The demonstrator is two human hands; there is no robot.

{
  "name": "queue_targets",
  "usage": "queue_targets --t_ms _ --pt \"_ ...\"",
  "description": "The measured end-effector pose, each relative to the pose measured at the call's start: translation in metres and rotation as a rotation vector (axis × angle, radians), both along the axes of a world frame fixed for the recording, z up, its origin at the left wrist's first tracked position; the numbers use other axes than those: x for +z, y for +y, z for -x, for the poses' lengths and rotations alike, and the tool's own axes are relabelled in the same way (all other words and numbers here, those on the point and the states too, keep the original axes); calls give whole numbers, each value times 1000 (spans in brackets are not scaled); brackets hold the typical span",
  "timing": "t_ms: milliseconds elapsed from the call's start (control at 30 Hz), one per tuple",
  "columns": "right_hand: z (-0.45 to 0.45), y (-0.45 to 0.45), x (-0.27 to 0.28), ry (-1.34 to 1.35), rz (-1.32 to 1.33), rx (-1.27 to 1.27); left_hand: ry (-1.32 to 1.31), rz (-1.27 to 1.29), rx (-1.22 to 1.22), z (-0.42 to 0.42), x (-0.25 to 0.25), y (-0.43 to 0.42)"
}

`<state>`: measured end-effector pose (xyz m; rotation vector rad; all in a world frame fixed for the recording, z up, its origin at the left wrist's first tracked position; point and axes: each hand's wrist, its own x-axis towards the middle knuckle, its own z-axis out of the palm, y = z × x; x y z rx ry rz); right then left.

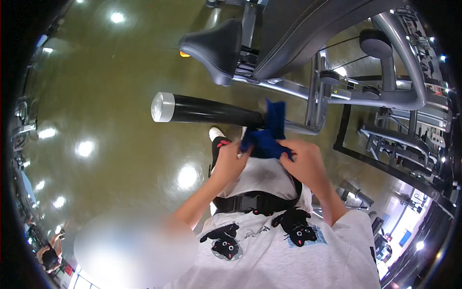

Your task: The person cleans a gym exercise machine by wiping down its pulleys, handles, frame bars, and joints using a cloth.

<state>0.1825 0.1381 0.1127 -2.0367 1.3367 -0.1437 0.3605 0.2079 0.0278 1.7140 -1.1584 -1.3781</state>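
Observation:
A blue cloth [265, 143] is stretched between my two hands, in front of my waist. My left hand [230, 161] pinches its left end, with fingers curled. At the other end, my right hand [303, 158] grips the cloth between thumb and fingers. Part of the cloth rises behind, beside the near end of a black bar [211, 111] with a silver end cap [162, 107]. Whether the cloth wraps round the bar I cannot tell. Below my hands are a black belt [255, 202] and a white shirt [284, 260] with black cat prints.
Exercise machine with a dark seat pad [214, 48], a large backrest [308, 33] and grey metal frame [385, 98] stands ahead and to the right. More gym equipment [399, 144] lines the right side. Another person [50, 255] is far off at lower left. The floor [110, 120] is shiny.

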Motion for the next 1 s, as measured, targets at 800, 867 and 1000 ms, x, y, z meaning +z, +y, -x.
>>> queue_targets --t_ms 800,867,1000 --pt "9 -31 -79 -201 228 -372 633 -5 387 9 -49 -21" --pt "16 -31 -86 -230 153 -295 686 0 304 13 -46 -23" --pt "-10 -25 -64 -114 301 175 654 207 215 14 -60 -33"
